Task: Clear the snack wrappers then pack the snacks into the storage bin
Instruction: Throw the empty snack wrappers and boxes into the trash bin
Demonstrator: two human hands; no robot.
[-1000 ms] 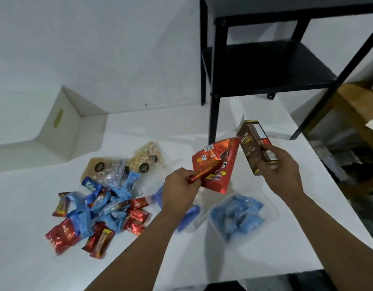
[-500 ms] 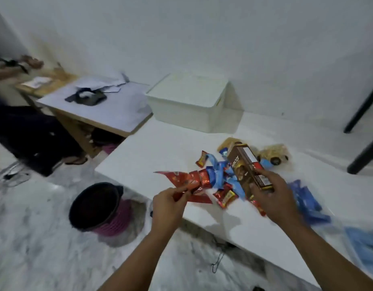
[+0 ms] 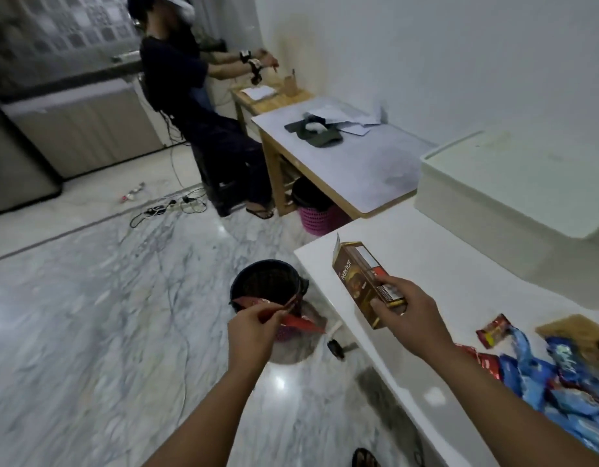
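The person's left hand (image 3: pixel 254 332) pinches a crumpled red snack wrapper (image 3: pixel 291 320), its grip closed on the foil, and holds it out past the edge of the white tabletop (image 3: pixel 426 264), just above the near rim of a black waste basket (image 3: pixel 267 284) that stands on the marble floor (image 3: pixel 89 332) beside the tabletop. The right hand (image 3: pixel 409 315) has its grip wrapped around the lower end of a brown Nextar biscuit box (image 3: pixel 358 274), holding it tilted above the tabletop with its top flap open. Along the right side of the tabletop lies a loose pile of snack packets (image 3: pixel 544 375) in red and blue wrapping, with one red packet (image 3: pixel 495 330) at its near edge. The white storage bin (image 3: pixel 513 190) sits at the far end of the tabletop against the wall, lid on, well apart from both hands. Beyond it stands a lower wooden table (image 3: pixel 341 163) carrying a dark cap (image 3: pixel 316 133) and papers, with a pink basket (image 3: pixel 316 214) underneath. Another person (image 3: pixel 203 106) sits at the far side of that table, arms stretched forward.
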